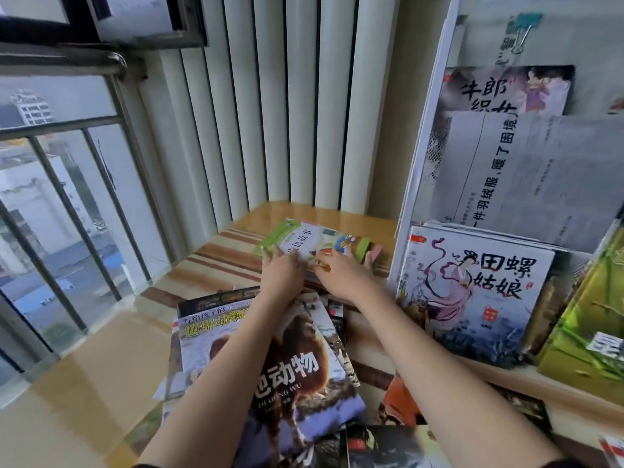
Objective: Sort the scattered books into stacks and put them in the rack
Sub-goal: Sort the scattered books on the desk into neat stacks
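A green-and-white picture book lies on top of a small pile with pink edges on the wooden surface, far centre. My left hand lies on the book's near left part, fingers stretched over the cover. My right hand presses on its near right part the same way. Under my forearms sits a stack of large animal books, a brown-animal cover on top. The white rack stands at the right and holds a book with a robed figure and other books and papers.
More dark-covered books lie scattered near the bottom edge, and an orange one beside the stack. A green box-like book leans at the far right. A window with metal bars runs along the left; white vertical slats stand behind.
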A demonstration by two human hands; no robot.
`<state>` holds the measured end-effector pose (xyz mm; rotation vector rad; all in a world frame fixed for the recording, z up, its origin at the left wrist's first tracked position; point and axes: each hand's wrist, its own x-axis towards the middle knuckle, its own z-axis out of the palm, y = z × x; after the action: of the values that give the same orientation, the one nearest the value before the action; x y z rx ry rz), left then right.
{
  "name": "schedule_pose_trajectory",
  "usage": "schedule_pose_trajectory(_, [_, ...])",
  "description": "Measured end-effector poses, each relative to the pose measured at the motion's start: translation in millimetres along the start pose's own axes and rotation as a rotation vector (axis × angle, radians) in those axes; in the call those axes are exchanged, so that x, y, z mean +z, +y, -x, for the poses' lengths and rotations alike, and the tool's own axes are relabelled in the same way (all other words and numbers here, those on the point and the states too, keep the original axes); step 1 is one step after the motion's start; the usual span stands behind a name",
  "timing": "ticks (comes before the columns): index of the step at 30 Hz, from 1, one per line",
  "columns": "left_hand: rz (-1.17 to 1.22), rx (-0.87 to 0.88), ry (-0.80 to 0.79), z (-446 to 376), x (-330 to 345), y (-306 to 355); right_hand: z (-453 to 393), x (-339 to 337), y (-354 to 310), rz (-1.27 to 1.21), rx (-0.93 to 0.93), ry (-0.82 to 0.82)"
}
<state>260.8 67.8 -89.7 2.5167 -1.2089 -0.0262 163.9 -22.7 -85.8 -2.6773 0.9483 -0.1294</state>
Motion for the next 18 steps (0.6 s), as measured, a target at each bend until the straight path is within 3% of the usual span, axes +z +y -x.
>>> schedule_pose_trajectory(3, [0.009,0.050,0.099,19,-8,8,27,-4,-3,-0.116,-0.043,0.006])
schedule_pose_trajectory(7, [0.017,0.157,0.090,72,-13,29,100,-15,-2,-0.354,-0.131,0.191])
schedule_pose_trajectory(12, [0.032,0.359,0.077,173,-13,60,198,-31,19,-0.250,-0.074,0.321])
schedule_pose_trajectory(15, [0.122,0.430,0.069,236,-1,71,249,-31,44,-0.228,0.101,0.154])
schedule_pose_trajectory(18, [-0.017,0.367,0.046,271,12,80,282,-18,66,-0.035,0.278,-0.124])
